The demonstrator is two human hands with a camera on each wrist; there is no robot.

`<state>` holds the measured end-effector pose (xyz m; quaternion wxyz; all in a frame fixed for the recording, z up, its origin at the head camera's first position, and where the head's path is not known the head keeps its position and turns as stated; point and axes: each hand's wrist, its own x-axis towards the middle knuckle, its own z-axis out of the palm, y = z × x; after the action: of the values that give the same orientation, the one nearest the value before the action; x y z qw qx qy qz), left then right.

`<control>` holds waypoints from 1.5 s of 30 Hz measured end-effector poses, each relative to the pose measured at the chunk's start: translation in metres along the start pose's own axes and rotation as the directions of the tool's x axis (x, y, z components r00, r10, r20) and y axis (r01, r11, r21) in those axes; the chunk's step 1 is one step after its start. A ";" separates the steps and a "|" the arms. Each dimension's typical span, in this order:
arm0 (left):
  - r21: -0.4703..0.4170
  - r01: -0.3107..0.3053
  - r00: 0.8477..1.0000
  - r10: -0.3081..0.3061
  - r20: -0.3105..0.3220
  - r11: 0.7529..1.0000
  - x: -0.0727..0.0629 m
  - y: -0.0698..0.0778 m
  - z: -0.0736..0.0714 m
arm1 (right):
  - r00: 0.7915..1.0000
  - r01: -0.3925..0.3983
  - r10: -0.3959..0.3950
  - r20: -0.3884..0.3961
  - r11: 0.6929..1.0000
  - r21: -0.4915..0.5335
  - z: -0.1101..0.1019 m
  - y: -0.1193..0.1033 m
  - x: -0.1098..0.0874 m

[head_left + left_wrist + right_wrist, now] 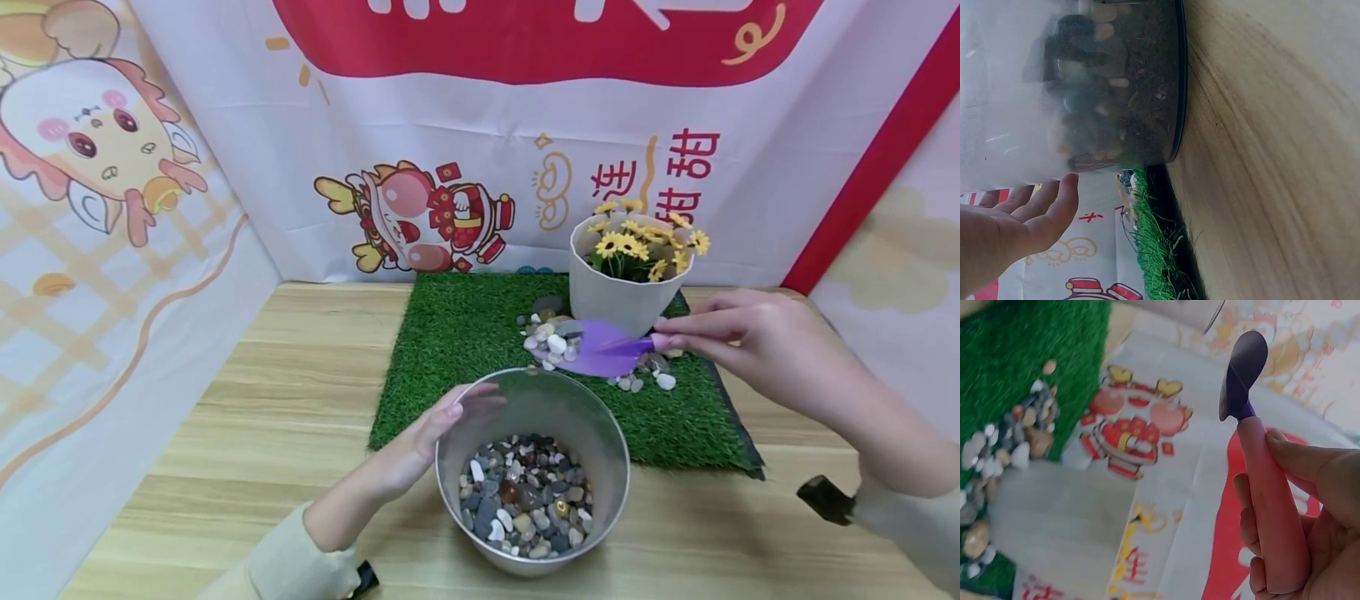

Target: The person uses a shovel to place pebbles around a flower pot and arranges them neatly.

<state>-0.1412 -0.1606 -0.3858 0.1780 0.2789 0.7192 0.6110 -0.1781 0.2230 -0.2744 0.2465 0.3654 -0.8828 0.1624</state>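
Observation:
My right hand (765,342) grips the pink handle (1275,512) of a small trowel with a purple blade (603,350). In the head view the blade lies level over the green turf mat (442,333), just in front of a white pot (626,296) of yellow flowers. Pebbles (555,342) show at its tip; whether they lie on the blade or the mat, I cannot tell. My left hand (423,433) rests against the outside of a clear bucket (607,417), fingers extended along its wall. Mixed pebbles (525,500) cover the bucket's bottom.
Loose pebbles (663,381) lie on the mat around the pot's base. The mat sits on a wood-grain table (247,433). A printed cloth (480,117) hangs behind it, with another cloth (112,333) along the left side.

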 end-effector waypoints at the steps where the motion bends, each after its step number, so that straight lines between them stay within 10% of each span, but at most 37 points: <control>1: 0.004 0.004 1.000 -0.004 -0.002 1.000 0.000 0.000 0.000 | 1.000 -0.017 0.017 0.003 1.000 -0.014 0.000 0.004 -0.002; 15: 0.029 0.028 1.000 -0.028 -0.009 0.999 0.000 0.001 0.000 | 0.961 -0.227 0.245 0.132 0.964 -0.135 0.024 0.056 -0.048; 24: 0.038 0.016 1.000 -0.016 -0.003 0.999 0.001 -0.001 0.001 | 0.954 -0.196 0.232 0.189 0.962 -0.190 0.063 0.071 -0.073; 45: 0.041 0.020 1.000 -0.020 -0.009 0.999 0.000 -0.001 0.000 | 0.955 -0.259 0.286 0.083 0.934 -0.244 0.077 0.092 -0.090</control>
<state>-0.1419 -0.1607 -0.3872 0.1751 0.2726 0.7350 0.5956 -0.2141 0.3009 -0.3973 0.2101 0.2170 -0.9507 0.0698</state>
